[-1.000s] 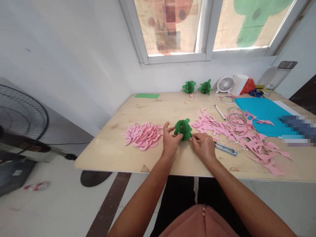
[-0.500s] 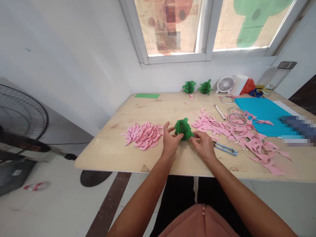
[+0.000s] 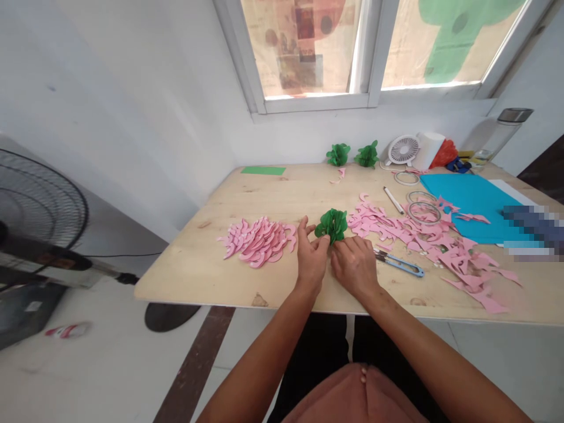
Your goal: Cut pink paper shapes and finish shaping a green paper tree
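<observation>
A green layered paper ornament is between my hands above the table's front half. My left hand holds its lower left side with the thumb, while a finger or two stick up beside it. My right hand is closed at its lower right, fingertips pressed against the bottom edge and partly hidden. To the left lies a heap of pink curved paper cutouts. Blue thread snips lie just right of my right hand.
Pink paper scraps, tape rolls and a white pen lie to the right, near blue sheets. Two similar green ornaments stand at the back by a small white fan. A green strip lies back left.
The green ornament has turned and its layers look more spread out. My right hand has moved left and curled in under it, closer to my left hand.
</observation>
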Demonstrator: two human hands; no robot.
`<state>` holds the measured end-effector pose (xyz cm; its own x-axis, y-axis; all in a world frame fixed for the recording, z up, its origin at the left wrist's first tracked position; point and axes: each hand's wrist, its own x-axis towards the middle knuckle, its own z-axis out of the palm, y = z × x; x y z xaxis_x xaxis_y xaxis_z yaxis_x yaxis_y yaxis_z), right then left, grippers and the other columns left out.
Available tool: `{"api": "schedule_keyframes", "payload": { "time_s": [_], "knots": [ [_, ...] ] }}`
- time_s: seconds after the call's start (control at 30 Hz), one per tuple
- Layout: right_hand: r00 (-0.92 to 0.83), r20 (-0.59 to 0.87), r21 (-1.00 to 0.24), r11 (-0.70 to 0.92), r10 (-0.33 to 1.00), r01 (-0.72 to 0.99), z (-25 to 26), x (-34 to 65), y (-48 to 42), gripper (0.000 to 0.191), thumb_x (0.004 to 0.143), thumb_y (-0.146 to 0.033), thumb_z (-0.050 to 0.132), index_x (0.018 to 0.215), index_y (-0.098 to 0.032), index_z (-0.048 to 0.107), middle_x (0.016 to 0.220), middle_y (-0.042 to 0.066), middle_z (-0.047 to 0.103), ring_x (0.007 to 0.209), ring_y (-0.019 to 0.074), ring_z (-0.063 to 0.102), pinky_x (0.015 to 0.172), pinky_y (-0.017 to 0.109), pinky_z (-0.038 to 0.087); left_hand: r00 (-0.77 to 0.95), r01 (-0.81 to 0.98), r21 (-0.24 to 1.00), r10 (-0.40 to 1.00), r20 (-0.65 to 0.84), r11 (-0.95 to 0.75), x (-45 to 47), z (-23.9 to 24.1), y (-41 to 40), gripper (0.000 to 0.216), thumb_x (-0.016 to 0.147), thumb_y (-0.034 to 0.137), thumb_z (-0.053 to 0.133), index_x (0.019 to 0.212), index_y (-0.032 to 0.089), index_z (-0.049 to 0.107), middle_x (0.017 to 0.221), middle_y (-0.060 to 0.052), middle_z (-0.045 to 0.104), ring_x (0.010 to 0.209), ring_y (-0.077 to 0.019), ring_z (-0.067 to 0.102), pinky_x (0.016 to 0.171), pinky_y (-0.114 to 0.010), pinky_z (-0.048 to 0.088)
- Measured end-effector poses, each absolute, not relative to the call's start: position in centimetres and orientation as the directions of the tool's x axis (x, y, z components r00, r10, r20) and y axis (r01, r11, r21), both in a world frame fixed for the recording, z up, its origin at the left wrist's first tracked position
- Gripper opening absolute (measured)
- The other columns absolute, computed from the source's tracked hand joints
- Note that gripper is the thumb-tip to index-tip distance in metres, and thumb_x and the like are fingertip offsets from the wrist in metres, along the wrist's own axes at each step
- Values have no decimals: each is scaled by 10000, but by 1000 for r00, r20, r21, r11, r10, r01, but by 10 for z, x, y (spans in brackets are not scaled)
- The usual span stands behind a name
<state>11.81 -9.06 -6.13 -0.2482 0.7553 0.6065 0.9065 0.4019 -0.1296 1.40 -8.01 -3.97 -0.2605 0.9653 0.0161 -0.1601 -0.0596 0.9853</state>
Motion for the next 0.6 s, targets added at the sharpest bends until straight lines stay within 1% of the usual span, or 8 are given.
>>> {"api": "schedule_keyframes", "payload": {
  "time_s": [0.07,0.17,0.27,0.37,0.47,0.53,0.6],
  "knots": [
    [-259,611,-92,392,748,915,-61,116,-91,148,833,-199,482,720,-177,576,717,71,572,756,221,444,691,353,276,-250,-139,987,967,48,-85,17,-43,-83,592,797,212,540,1342,264,315,1284,-99,446,913,-128,605,774,-236,499],
    [-259,619,-59,373,742,926,-61,114,-91,154,832,-194,483,699,-177,557,707,72,557,744,222,432,677,353,270,-241,-97,989,966,89,-115,19,-50,-85,537,846,264,488,1349,277,300,1283,-94,443,892,-127,611,799,-263,500],
    [-259,619,-32,353,741,935,-61,113,-90,145,823,-167,484,696,-176,551,702,77,550,740,227,427,668,354,266,-243,-39,987,960,142,-156,21,-54,-86,525,875,317,453,1366,290,270,1270,-88,440,890,-129,608,846,-299,488],
    [-264,613,-19,348,745,937,-60,112,-89,140,822,-145,475,709,-172,553,715,87,554,752,236,429,672,358,266,-257,13,982,949,183,-186,24,-54,-88,540,888,351,434,1386,293,233,1258,-88,439,926,-137,598,870,-305,476],
    [-268,589,-21,346,762,938,-58,113,-90,132,824,-152,473,726,-169,560,735,92,569,767,240,442,682,363,270,-254,6,984,951,174,-179,25,-52,-87,547,888,350,434,1389,285,226,1248,-89,446,922,-137,599,851,-290,481],
    [-268,572,-41,353,776,935,-56,117,-92,118,822,-182,485,740,-170,568,750,91,582,776,241,455,690,366,276,-249,-14,986,956,155,-164,24,-53,-86,531,882,336,442,1375,264,258,1246,-95,451,934,-143,594,841,-285,483],
    [-250,565,-86,358,786,930,-56,123,-96,106,816,-211,497,757,-174,577,760,84,593,781,239,470,698,365,284,-263,-6,989,954,142,-148,20,-55,-84,516,862,305,470,1347,237,310,1239,-104,461,990,-161,573,849,-288,479]
  ]
}}
